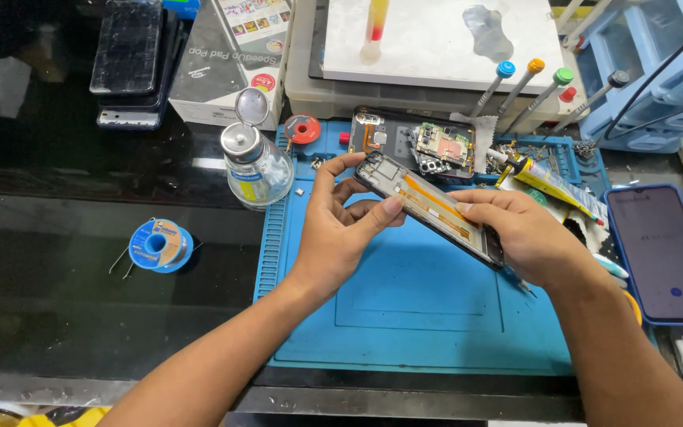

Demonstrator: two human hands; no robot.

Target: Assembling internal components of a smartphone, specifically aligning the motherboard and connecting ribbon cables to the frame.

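Over the blue silicone repair mat (405,316) at the centre of the frame, a person holds an opened smartphone frame (428,207) slantwise between both hands, its orange flex cable and bare inner tray facing up. Left hand (341,229) pinches the upper end, thumb pressed on the near edge; right hand (527,233) closes around the lower end, fingertips resting on the inner face. Behind it, upper centre, lies the removed back half with its circuit board (442,146). A glass solvent bottle (256,162) stands left of the mat, a solder spool (157,245) further left, precision screwdrivers (527,87) at upper right, a lit phone (662,253) at right. Work appears to be mid-disassembly or inspection; any further handling of the cable would call for a light, steady touch.
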